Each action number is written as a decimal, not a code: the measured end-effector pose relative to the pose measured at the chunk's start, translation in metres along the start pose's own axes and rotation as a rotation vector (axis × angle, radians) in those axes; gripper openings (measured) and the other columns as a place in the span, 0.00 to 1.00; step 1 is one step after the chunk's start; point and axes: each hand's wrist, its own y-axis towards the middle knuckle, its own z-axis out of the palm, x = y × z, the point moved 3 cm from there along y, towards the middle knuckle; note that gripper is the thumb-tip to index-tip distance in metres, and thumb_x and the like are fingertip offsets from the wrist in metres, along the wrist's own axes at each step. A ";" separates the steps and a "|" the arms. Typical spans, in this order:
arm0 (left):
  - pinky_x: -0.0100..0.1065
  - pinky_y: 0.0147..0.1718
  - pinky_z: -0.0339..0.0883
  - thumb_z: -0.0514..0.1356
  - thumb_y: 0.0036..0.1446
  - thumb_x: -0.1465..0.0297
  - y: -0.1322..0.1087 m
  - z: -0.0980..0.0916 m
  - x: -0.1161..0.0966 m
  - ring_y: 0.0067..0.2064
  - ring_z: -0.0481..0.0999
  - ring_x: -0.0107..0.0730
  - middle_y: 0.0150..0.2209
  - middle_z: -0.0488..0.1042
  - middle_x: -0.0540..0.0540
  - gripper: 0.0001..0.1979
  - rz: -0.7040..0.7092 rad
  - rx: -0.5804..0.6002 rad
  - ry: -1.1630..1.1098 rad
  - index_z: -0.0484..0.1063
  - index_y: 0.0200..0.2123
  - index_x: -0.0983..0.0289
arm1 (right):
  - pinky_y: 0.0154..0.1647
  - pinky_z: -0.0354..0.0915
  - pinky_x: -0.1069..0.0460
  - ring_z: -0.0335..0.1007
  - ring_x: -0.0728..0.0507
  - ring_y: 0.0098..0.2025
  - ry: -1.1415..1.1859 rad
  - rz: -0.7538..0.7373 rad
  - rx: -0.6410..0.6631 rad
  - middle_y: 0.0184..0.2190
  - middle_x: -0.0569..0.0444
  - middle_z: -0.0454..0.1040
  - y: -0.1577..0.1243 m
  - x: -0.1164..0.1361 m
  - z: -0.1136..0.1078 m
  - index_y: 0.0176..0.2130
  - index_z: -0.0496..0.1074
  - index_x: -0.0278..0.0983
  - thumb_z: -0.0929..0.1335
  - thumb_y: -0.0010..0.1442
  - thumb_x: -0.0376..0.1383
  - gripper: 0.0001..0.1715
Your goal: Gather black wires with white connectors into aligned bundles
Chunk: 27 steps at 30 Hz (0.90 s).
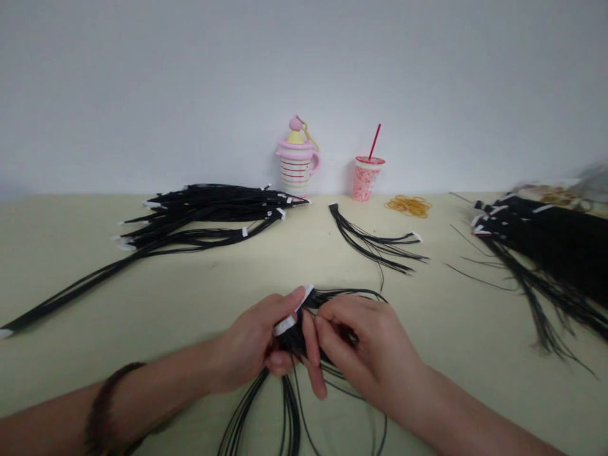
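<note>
Near the front middle of the table, my left hand (pixel 247 345) is closed round a bundle of thin black wires (pixel 292 340). Two white connector ends (pixel 285 325) show by its thumb, one above the other. My right hand (pixel 377 348) meets the bundle from the right, thumb and forefinger pinched together at the wires. Its fingers hide exactly which strand they grip. Loose wire lengths (pixel 291 411) hang below both hands, and more wires curve behind the right hand.
A pile of black wire harnesses (pixel 204 209) lies at the back left. One small harness (pixel 356 237) rests mid-table. A large wire stack (pixel 555 237) fills the right side. Against the wall stand a pink-lidded mug (pixel 295 168) and a straw cup (pixel 367 180), beside yellow rubber bands (pixel 408 205).
</note>
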 end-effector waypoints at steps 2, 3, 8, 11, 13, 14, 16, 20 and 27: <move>0.28 0.16 0.37 0.46 0.57 0.54 0.000 0.001 -0.001 0.14 0.47 0.19 0.20 0.75 0.62 0.27 0.004 -0.024 -0.014 0.71 0.20 0.68 | 0.25 0.52 0.58 0.56 0.55 0.22 0.110 0.083 0.041 0.19 0.59 0.64 0.003 -0.003 -0.003 0.23 0.65 0.34 0.62 0.56 0.28 0.11; 0.28 0.16 0.37 0.46 0.57 0.54 0.001 0.002 -0.002 0.15 0.47 0.19 0.22 0.76 0.63 0.27 0.010 -0.044 -0.028 0.71 0.22 0.68 | 0.23 0.52 0.58 0.55 0.55 0.21 0.214 0.163 0.063 0.19 0.59 0.64 0.005 -0.006 -0.007 0.25 0.66 0.34 0.62 0.57 0.30 0.10; 0.27 0.17 0.36 0.45 0.57 0.53 0.002 0.005 -0.009 0.16 0.49 0.17 0.35 0.77 0.67 0.25 0.017 -0.137 -0.118 0.70 0.27 0.67 | 0.14 0.42 0.60 0.40 0.57 0.14 0.854 0.516 -0.070 0.15 0.66 0.47 0.013 -0.023 -0.049 0.33 0.66 0.34 0.65 0.56 0.38 0.08; 0.27 0.18 0.38 0.46 0.58 0.54 0.001 0.006 -0.011 0.17 0.50 0.17 0.38 0.76 0.68 0.23 -0.019 -0.112 -0.167 0.70 0.30 0.66 | 0.13 0.41 0.60 0.38 0.57 0.14 0.830 0.534 -0.137 0.15 0.66 0.44 0.015 -0.036 -0.071 0.29 0.66 0.34 0.65 0.56 0.41 0.12; 0.26 0.18 0.39 0.47 0.58 0.55 0.001 0.005 -0.011 0.17 0.49 0.16 0.38 0.76 0.68 0.21 -0.023 -0.093 -0.201 0.70 0.32 0.66 | 0.14 0.45 0.59 0.43 0.56 0.14 0.547 0.516 -0.100 0.14 0.64 0.49 0.016 -0.043 -0.073 0.28 0.67 0.33 0.64 0.56 0.44 0.16; 0.26 0.18 0.39 0.47 0.58 0.55 0.000 0.004 -0.012 0.17 0.49 0.16 0.37 0.76 0.68 0.21 -0.017 -0.090 -0.216 0.70 0.31 0.66 | 0.15 0.47 0.58 0.47 0.55 0.15 0.350 0.496 -0.061 0.14 0.63 0.52 0.016 -0.046 -0.070 0.27 0.68 0.33 0.63 0.57 0.46 0.19; 0.26 0.17 0.39 0.48 0.57 0.56 0.000 0.001 -0.012 0.17 0.49 0.16 0.36 0.76 0.67 0.21 -0.005 -0.103 -0.250 0.70 0.29 0.66 | 0.18 0.52 0.56 0.56 0.51 0.19 -0.048 0.395 -0.035 0.16 0.57 0.60 0.016 -0.046 -0.061 0.26 0.70 0.33 0.62 0.58 0.45 0.20; 0.25 0.16 0.40 0.49 0.58 0.58 0.003 -0.006 -0.012 0.16 0.50 0.16 0.29 0.75 0.61 0.19 0.006 -0.153 -0.343 0.70 0.28 0.67 | 0.37 0.62 0.52 0.65 0.44 0.39 -0.422 -0.003 -0.227 0.36 0.47 0.69 0.012 -0.025 -0.056 0.38 0.71 0.33 0.64 0.56 0.35 0.10; 0.24 0.15 0.43 0.49 0.59 0.62 0.009 -0.016 -0.013 0.16 0.49 0.16 0.24 0.67 0.53 0.17 0.023 -0.152 -0.490 0.68 0.28 0.68 | 0.38 0.63 0.54 0.69 0.48 0.35 -0.408 -0.203 0.318 0.36 0.56 0.74 0.003 -0.004 -0.044 0.53 0.64 0.48 0.66 0.56 0.29 0.26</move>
